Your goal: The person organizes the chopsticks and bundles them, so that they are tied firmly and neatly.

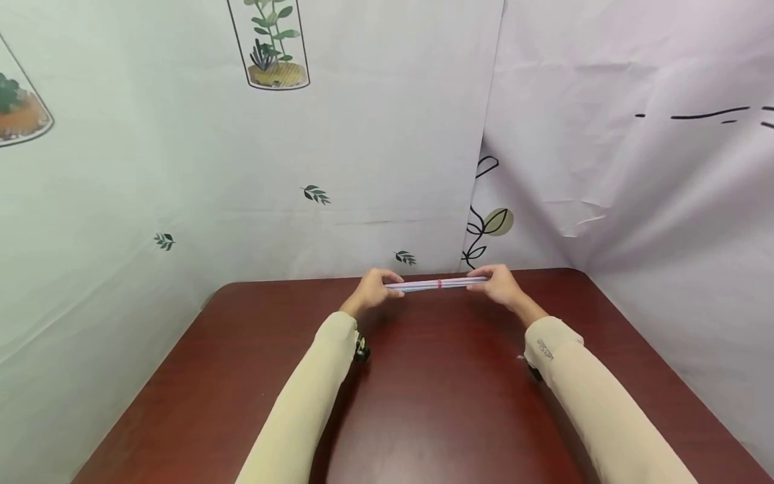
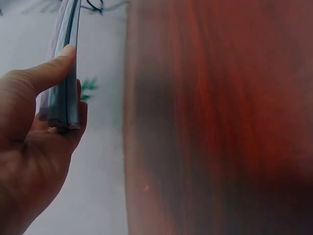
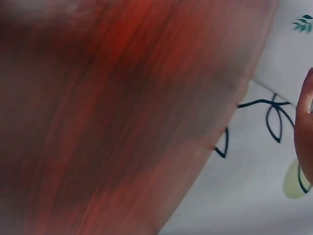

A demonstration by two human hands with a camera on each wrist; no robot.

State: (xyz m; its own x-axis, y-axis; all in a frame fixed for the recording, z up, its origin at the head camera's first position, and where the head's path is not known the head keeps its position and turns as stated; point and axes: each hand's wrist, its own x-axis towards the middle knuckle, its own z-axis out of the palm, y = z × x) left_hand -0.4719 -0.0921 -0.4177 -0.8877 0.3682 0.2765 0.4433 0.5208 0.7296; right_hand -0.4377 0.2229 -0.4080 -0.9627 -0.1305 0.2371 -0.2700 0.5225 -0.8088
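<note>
A bundle of thin, straight, pencil-like sticks, pale blue and lilac, is held level above the far part of the table. A narrow red band goes round its middle. My left hand grips the left end, thumb on the near side and fingers behind. In the left wrist view, brownish cut ends of the sticks stick out below the thumb. My right hand pinches the right end between thumb and fingers. Only an edge of the right hand shows in the right wrist view; the sticks are largely out of that frame.
The dark red-brown wooden table has rounded far corners. Close behind it hangs a white cloth wall printed with leaves and plant jars. More creased cloth closes in the right side. Dark devices sit at both sleeve cuffs.
</note>
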